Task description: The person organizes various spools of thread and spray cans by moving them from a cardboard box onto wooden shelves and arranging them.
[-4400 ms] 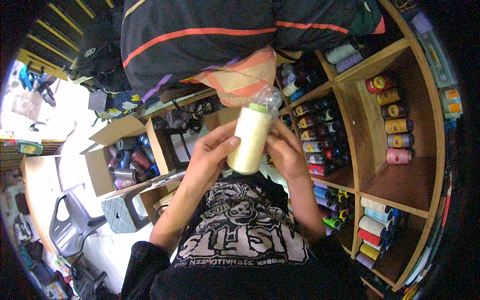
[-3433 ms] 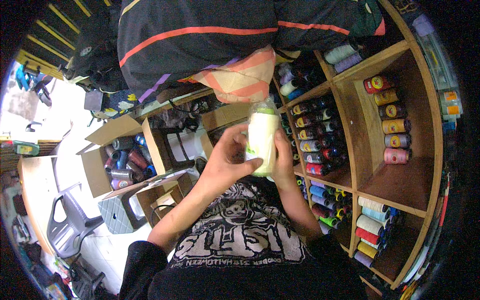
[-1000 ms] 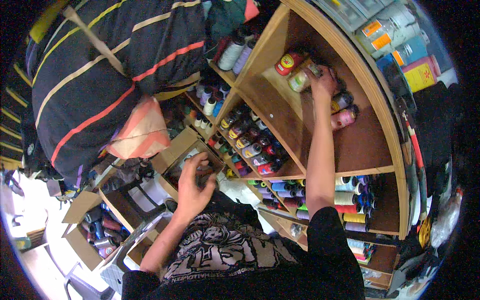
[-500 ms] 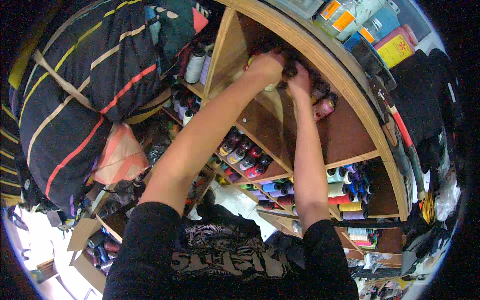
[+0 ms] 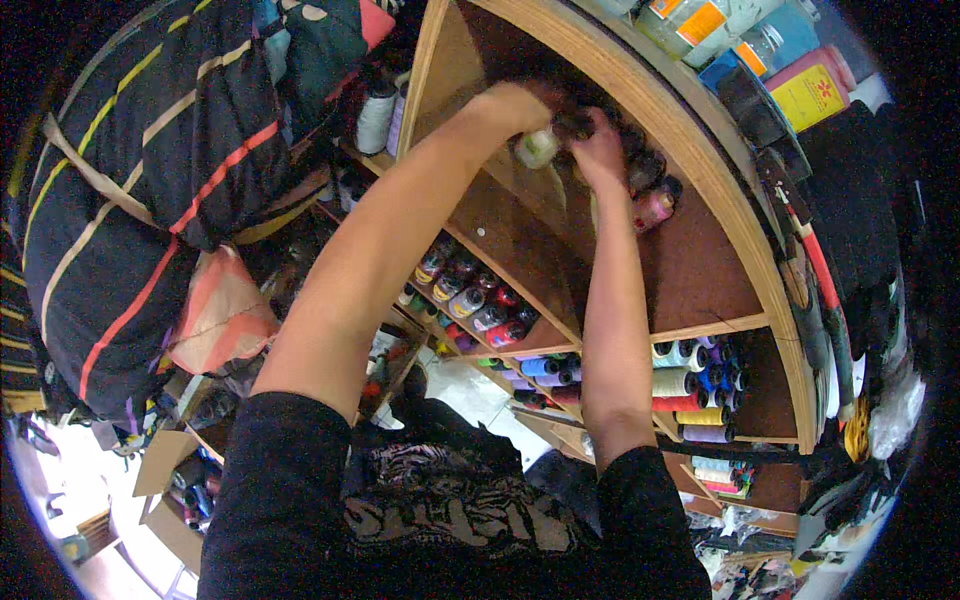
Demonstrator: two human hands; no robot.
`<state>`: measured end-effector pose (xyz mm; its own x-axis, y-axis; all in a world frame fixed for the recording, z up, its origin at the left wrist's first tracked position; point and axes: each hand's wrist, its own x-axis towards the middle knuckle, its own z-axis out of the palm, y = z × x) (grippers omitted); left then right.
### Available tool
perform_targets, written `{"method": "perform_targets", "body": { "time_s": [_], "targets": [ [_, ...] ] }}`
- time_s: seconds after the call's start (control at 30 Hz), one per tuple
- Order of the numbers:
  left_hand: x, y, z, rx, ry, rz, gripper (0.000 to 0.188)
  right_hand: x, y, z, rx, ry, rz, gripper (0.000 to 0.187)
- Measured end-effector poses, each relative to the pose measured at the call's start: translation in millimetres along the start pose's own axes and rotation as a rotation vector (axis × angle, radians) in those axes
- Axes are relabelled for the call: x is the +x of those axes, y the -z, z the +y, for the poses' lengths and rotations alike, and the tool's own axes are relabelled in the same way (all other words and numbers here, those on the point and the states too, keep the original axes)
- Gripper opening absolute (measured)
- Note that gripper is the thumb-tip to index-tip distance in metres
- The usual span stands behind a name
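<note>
Both my arms reach up into an upper compartment of a wooden shelf. At its back, my left hand is smeared by motion, and its fingers are lost in the dark. Just below it, a pale greenish-white thread spool lies tilted, its dark end toward my right hand. My right hand is closed around that dark end, though shadow and blur hide part of the grip. A pink thread spool and several dark-topped ones stand to its right.
Lower compartments hold rows of coloured thread spools. Jars and a pink container with a yellow label stand on the shelf top. A large striped dark cloth bundle bulges at left. Tools with red handles hang at right.
My left hand has shifted slightly left and up, exposing more of the pale spool. My right hand stays near the same spot. The whole view has moved a little.
</note>
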<state>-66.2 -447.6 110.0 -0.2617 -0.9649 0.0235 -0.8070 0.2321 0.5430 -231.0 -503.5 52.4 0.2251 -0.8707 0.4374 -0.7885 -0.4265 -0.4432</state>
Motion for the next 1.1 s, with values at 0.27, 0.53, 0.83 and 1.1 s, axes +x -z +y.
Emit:
{"method": "perform_targets", "body": {
  "time_s": [0.27,0.53,0.83,1.1],
  "targets": [
    [30.6,-22.9,-11.9,0.358,-0.13,0.257,0.038,-5.0,-18.4,-10.4,0.14,0.014,0.062,0.079],
    [43.5,-28.4,23.8,0.239,-0.002,0.236,0.033,12.2,-30.5,28.0,0.131,0.033,0.113,0.076],
    [1.9,-40.9,-33.4,-0.093,-0.04,0.604,0.025,-32.8,-35.5,-17.5,-0.006,0.033,0.27,0.072],
    [-43.1,-114.2,-87.7,-0.316,0.16,0.737,0.024,-50.2,-75.7,-31.1,0.176,-0.192,0.186,0.041]
  ]
}}
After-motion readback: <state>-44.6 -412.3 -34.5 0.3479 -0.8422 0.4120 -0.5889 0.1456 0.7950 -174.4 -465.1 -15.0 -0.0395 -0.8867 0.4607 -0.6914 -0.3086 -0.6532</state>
